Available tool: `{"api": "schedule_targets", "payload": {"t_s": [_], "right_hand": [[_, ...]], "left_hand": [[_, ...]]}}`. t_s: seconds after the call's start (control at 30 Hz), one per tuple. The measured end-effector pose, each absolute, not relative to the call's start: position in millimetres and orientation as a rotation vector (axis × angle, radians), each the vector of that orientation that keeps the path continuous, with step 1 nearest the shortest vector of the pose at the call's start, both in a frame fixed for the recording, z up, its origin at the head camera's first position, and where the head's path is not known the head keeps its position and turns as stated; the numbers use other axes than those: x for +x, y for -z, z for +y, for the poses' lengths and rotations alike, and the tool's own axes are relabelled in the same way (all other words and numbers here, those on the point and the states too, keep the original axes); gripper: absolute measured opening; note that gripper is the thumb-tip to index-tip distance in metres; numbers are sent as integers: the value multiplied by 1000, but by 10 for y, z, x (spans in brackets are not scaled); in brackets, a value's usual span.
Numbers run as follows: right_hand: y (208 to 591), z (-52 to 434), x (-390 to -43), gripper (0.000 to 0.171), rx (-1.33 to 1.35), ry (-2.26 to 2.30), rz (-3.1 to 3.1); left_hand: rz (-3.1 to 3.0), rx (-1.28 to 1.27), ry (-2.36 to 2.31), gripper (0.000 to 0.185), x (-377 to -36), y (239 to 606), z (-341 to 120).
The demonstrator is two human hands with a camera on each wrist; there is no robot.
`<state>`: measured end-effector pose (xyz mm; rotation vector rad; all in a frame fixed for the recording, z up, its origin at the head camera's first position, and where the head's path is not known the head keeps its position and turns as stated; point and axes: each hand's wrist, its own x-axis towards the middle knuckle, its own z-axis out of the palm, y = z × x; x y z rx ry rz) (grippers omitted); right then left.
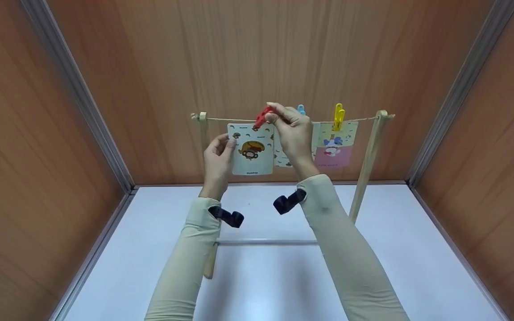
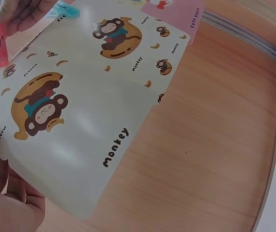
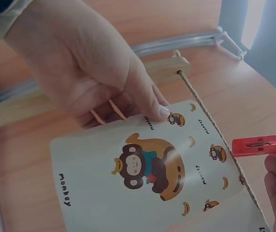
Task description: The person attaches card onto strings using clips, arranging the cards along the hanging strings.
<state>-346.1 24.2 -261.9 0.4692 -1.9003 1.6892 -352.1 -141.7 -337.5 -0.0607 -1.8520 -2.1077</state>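
My left hand [image 1: 218, 158] pinches the left edge of a white card [image 1: 251, 164] printed with a monkey on a banana. The card's top edge lies along the string [image 1: 230, 119], as the right wrist view shows. Between thumb and fingers, my right hand [image 1: 295, 136] holds a red clothespin [image 3: 254, 145], its tip right at the card's top edge and the string. A second monkey card [image 2: 169, 48] hangs just right of the first, partly behind my right hand. A blue clothespin [image 1: 301, 109] sits above it.
Further right, a yellow clothespin [image 1: 338, 117] holds a yellow and pink card [image 1: 333, 156] on the string. The string runs between a left wooden post [image 1: 203, 122] and a right wooden post [image 1: 370, 160]. Wood-grain panels [image 1: 257, 53] stand behind and at both sides.
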Motion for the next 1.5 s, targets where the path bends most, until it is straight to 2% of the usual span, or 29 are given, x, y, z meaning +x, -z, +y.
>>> {"api": "schedule_targets", "payload": {"t_s": [0.57,1.5], "right_hand": [[2530,136,-3490,28,391,-1657,-1981],[2537,63,-3556,29,431,-1493,-2154]], "left_hand": [[-1797,-70,2105,22,-3547,3350,-1395],[-1808,-84,2173,27,-3528,3341,-1392]]}}
